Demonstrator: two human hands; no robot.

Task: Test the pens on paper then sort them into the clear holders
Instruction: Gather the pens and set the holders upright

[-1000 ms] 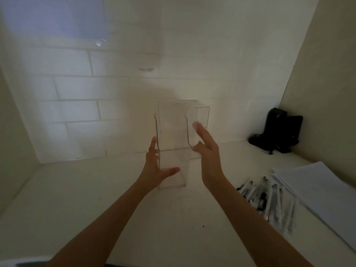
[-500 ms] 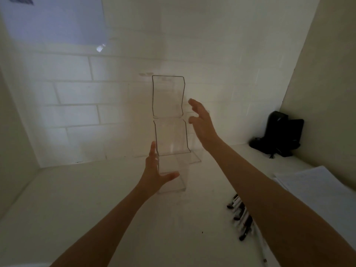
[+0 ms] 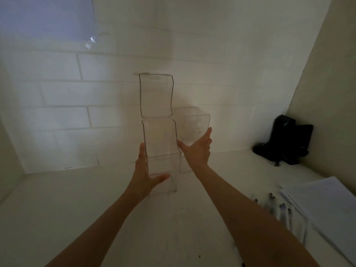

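Plastic, clear and light, forms the tall holder (image 3: 159,139) on the counter (image 3: 77,209), whose base is clasped by the left hand (image 3: 146,170), fingers flat up one side and thumb wrapped across the front. The right hand (image 3: 196,149) is laid with straight, spread fingers against the second holder (image 3: 194,122) just behind. The tall holder could be toppled by an uneven push; the pens (image 3: 279,209) lie untested beside the paper (image 3: 327,205).
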